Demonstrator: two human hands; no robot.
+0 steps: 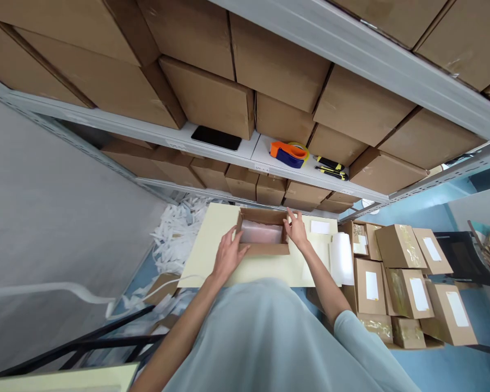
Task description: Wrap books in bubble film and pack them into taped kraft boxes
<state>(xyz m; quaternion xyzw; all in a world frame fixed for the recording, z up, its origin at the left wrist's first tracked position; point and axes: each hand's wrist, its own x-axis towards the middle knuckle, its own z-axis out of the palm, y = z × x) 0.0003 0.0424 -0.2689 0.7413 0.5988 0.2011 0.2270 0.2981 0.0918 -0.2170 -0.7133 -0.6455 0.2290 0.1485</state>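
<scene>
An open brown cardboard box sits on a pale yellow table. Inside it lies something wrapped in clear or pinkish plastic. My left hand rests on the box's left wall, fingers over the rim. My right hand touches the box's right wall near its far corner, fingers spread. Neither hand holds a loose object.
A white label and a white roll lie on the table at right. Several sealed, labelled boxes are stacked to the right. The shelf above holds a phone, tape dispenser and utility knives. White paper scraps litter the floor at left.
</scene>
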